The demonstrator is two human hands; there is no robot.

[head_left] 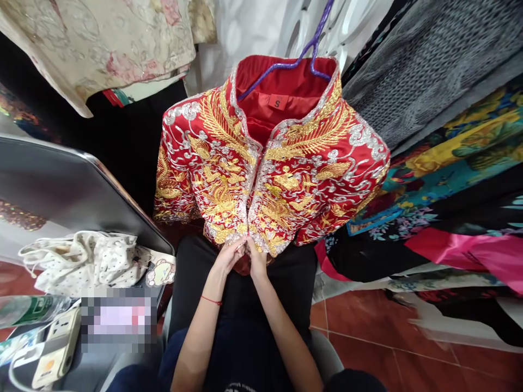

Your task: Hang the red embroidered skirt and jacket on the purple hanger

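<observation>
A red jacket [286,185] with gold and silver embroidery hangs in front of me on a purple hanger [304,51]. Inside its stand-up collar a red size label [278,102] reads S. The front edges meet along the middle. At the lower end of this front opening, my left hand [231,255] pinches the hem with its fingers closed. Close beside it, almost touching, my right hand [257,257] grips the other side of the hem. Whether a small fastener lies between the fingers cannot be made out. The jacket's lower edge hangs over my knees.
Hanging clothes crowd the right, among them a grey knit [441,71] and a floral cloth [433,163]. At left stand a dark panel [81,185], a dotted white cloth bag [85,261], a plastic bottle [36,309] and a power strip [57,345]. A cream floral garment [106,49] hangs upper left.
</observation>
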